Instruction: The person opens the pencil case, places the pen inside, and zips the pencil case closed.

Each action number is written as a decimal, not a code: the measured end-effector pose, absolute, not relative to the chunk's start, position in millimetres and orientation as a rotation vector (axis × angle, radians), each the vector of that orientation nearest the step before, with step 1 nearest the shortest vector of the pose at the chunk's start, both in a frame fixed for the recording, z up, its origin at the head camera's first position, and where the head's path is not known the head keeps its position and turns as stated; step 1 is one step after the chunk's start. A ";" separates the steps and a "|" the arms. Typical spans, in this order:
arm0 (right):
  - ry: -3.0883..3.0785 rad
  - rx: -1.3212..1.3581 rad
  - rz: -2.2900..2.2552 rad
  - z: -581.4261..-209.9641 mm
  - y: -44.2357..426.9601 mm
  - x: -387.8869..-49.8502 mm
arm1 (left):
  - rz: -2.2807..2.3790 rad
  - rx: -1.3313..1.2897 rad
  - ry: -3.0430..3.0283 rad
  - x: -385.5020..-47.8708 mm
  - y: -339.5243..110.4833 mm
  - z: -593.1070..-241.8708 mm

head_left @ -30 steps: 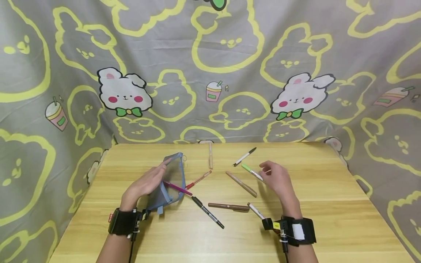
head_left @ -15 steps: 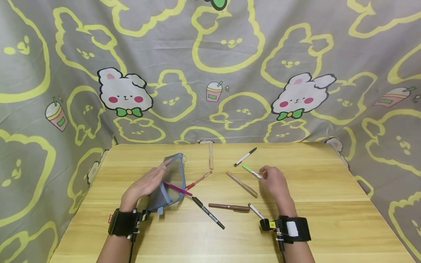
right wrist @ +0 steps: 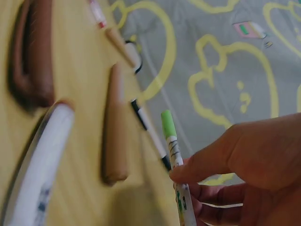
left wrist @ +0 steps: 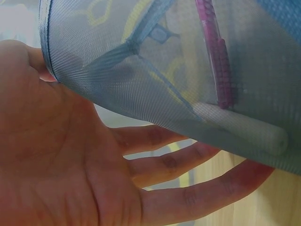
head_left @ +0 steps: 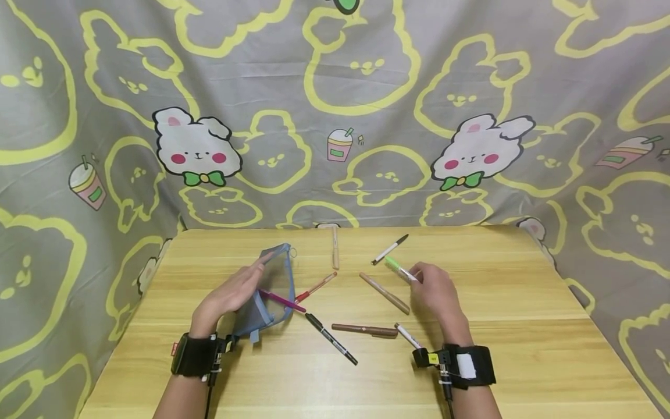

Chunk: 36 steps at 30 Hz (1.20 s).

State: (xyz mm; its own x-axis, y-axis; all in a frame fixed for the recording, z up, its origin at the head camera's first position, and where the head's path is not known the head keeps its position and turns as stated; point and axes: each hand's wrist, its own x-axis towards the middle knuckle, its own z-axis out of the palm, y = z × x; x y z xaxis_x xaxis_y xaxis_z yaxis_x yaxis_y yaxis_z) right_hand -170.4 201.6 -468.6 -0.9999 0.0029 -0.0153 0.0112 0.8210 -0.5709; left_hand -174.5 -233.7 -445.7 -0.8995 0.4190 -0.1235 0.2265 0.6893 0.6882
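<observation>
Pale wooden table (head_left: pixel 523 291), grey printed cloth (head_left: pixel 288 81) behind, yellow outlines (head_left: pixel 361 109), white rabbit heads (head_left: pixel 198 142), pink cups (head_left: pixel 340 146)

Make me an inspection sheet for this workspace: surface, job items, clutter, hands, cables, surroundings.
Surface: wood-grain table, pens lying across it.
Job's things: blue mesh pouch; green-capped marker; purple pen, visible through the mesh.
Clutter: loose pens at various angles, including a brown marker and a black marker.
Hands: left hand touches the pouch, fingers extended; right hand pinches the green-capped marker.
Cables: black cable below each wrist strap; far ends out of view.
Surroundings: grey patterned curtain behind and at both sides.
</observation>
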 end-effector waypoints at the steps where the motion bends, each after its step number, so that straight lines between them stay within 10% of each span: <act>1: 2.984 -0.011 -0.955 -464.9 200.0 -170.2 | 1.018 0.514 2.630 -174.5 -233.8 -445.5; 36: 2.752 -0.777 -0.795 -441.6 87.5 -138.7 | 1.039 0.502 2.622 -177.1 -236.0 -448.9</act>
State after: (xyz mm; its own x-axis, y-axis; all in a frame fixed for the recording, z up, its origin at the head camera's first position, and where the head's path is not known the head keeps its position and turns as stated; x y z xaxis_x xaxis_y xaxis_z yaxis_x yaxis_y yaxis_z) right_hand -138.7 87.5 -441.6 -0.8487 -0.5284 -0.0212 -0.4357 0.7215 -0.5382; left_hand -177.1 -236.0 -448.9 -0.9016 0.4140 -0.1252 0.2157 0.6814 0.6994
